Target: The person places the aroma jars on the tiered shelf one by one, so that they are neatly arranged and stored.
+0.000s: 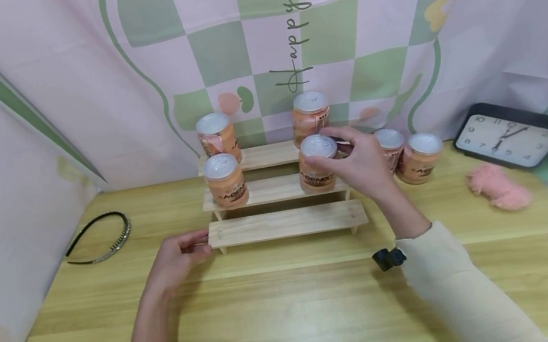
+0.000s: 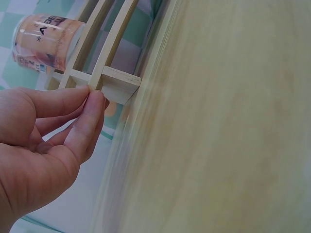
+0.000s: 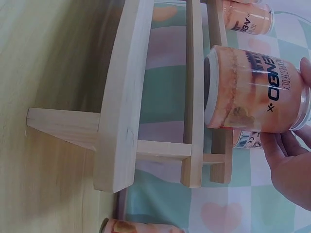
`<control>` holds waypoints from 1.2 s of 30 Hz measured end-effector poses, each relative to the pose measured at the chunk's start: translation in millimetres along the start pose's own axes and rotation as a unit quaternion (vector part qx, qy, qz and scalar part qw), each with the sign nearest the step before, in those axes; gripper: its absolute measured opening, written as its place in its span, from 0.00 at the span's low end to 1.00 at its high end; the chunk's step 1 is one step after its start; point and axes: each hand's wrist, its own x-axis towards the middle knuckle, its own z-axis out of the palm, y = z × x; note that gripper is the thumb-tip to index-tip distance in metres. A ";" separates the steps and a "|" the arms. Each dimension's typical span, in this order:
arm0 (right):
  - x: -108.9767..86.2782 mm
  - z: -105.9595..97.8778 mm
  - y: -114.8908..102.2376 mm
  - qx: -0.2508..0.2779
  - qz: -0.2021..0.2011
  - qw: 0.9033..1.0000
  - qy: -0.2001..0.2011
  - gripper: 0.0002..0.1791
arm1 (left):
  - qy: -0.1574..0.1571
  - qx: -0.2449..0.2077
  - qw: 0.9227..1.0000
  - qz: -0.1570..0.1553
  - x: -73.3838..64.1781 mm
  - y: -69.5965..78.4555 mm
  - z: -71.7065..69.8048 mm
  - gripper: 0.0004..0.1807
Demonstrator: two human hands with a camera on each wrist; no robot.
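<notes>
A three-step wooden rack point(image 1: 286, 224) stands on the table with orange-labelled cans on its upper two steps. My right hand point(image 1: 358, 160) grips a can point(image 1: 316, 175) near its top, at the right end of the middle step; the can's base is right at the step in the right wrist view. Behind it is another can point(image 1: 310, 120) on the top step. On the left side, one can point(image 1: 226, 187) sits on the middle step and one point(image 1: 217, 135) on the top step. My left hand point(image 2: 53, 126) pinches the left end of the bottom step between thumb and fingers.
Two more cans point(image 1: 418, 159) stand on the table right of the rack. Farther right are a black-framed clock point(image 1: 509, 135) and a pink fluffy bundle point(image 1: 498, 187). A black headband point(image 1: 101, 237) lies at the left. A patterned curtain point(image 1: 218, 54) hangs behind the table.
</notes>
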 end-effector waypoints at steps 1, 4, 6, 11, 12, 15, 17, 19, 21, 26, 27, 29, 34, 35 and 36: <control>-0.5 0.2 -0.1 -0.004 0.003 1.000 -0.001 0.32 | 0.000 0.000 1.000 0.000 0.0 -0.1 0.1 0.23; -1.8 0.6 -0.3 -0.015 0.007 1.000 -0.004 0.32 | -0.001 0.002 1.000 0.000 0.4 -0.7 0.3 0.23; -1.6 0.8 0.1 -0.017 0.006 1.000 -0.004 0.32 | 0.000 0.003 1.000 -0.002 1.0 -1.5 0.3 0.23; -0.5 0.9 1.9 -0.017 0.000 1.000 -0.003 0.32 | 0.002 0.008 1.000 -0.010 2.7 -3.0 0.5 0.23; -0.6 0.9 2.0 -0.016 -0.001 1.000 -0.004 0.32 | 0.003 0.009 1.000 -0.012 3.1 -3.3 0.6 0.23; -0.9 0.8 2.4 -0.014 0.000 1.000 -0.006 0.32 | 0.001 0.013 1.000 -0.008 3.7 -3.9 0.7 0.23; -1.3 0.9 2.5 -0.013 0.002 1.000 -0.009 0.33 | 0.003 0.012 1.000 -0.011 4.0 -4.3 0.7 0.23; -1.4 1.1 2.5 -0.013 0.003 1.000 -0.012 0.34 | 0.002 0.012 1.000 -0.011 3.8 -4.6 0.6 0.23; -1.5 1.2 2.4 -0.012 0.001 1.000 -0.014 0.35 | 0.002 0.014 1.000 -0.011 3.5 -4.9 0.4 0.23; -1.3 0.6 1.6 -0.015 0.001 1.000 -0.016 0.36 | 0.003 0.017 1.000 -0.013 2.9 -4.3 -0.2 0.23; -1.4 0.4 1.6 -0.016 0.003 1.000 -0.017 0.36 | 0.003 0.017 1.000 -0.013 2.9 -4.2 -0.2 0.23; -1.6 0.0 1.7 -0.016 0.007 1.000 -0.018 0.36 | 0.002 0.016 1.000 -0.013 3.1 -4.0 -0.2 0.23; -2.2 -1.6 2.8 -0.002 0.007 1.000 -0.022 0.36 | 0.000 0.011 1.000 -0.009 2.7 -3.5 -0.4 0.23; -2.4 -2.2 3.1 0.006 0.006 1.000 -0.022 0.35 | 0.000 0.010 1.000 -0.009 2.5 -3.5 -0.4 0.23; -2.8 -3.1 3.3 0.014 0.004 1.000 -0.022 0.35 | -0.001 0.009 1.000 -0.010 2.4 -3.6 -0.3 0.23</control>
